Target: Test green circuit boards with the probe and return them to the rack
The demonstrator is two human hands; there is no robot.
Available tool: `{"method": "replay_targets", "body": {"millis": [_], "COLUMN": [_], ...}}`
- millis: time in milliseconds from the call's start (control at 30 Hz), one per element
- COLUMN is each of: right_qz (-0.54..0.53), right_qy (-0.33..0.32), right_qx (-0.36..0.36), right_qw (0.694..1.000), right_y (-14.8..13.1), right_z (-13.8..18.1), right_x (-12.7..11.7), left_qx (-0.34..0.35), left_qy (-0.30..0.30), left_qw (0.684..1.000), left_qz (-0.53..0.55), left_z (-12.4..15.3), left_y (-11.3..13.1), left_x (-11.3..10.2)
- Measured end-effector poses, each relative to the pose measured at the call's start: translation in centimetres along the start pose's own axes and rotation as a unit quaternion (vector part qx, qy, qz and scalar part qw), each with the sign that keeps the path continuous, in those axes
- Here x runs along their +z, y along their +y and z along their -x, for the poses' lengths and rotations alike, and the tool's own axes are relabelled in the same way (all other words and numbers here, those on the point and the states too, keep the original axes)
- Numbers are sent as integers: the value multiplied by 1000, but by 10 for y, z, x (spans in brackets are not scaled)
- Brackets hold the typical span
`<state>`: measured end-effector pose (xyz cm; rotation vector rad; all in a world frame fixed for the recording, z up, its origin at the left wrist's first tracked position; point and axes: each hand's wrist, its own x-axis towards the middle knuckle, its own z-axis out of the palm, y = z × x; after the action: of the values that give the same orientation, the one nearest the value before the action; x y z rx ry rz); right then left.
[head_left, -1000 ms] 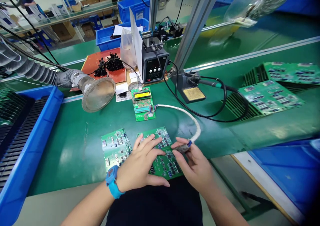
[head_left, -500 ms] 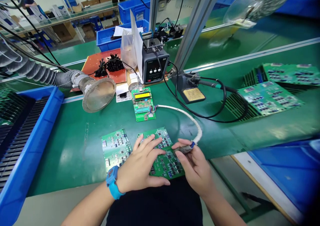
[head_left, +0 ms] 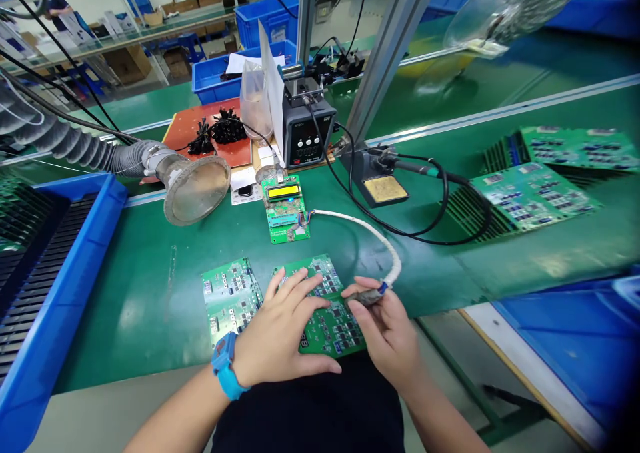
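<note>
Board (head_left: 330,336) at bench's (head_left: 155,293) near edge, under left hand (head_left: 283,336), fingers spread across it. Right hand (head_left: 395,339): fingers pinched on probe (head_left: 369,297), front end over board; contact unclear. Blue bin (head_left: 83,289), at left: green cards (head_left: 17,203) in its far end. Low bin (head_left: 206,83), at back: white paper (head_left: 237,62) across top. Iron stand (head_left: 367,166): tan sponge (head_left: 385,189) in its base.

Tabletop (head_left: 145,293): glossy green
LCD circuit board (head_left: 283,207): lying flat
Populated circuit panels (head_left: 227,286): two, nearside of the LCD circuit board
Soldering-iron stand (head_left: 361,167): right of it
Stacked circuit boards (head_left: 535,198): farther right of it
</note>
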<state>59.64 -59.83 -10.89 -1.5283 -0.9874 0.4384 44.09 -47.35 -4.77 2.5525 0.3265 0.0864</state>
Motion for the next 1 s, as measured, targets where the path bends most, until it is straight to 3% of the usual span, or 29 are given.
{"method": "replay_targets", "body": {"millis": [1000], "right_qz": [13], "right_qy": [-1], "right_qx": [4], "right_qw": [1000], "right_y": [4], "right_z": [0], "right_x": [0], "left_qx": [-80], "left_qy": [-23], "left_qw": [993], "left_qz": [-82], "left_z": [-11], "left_y": [11], "left_x": [-8]}}
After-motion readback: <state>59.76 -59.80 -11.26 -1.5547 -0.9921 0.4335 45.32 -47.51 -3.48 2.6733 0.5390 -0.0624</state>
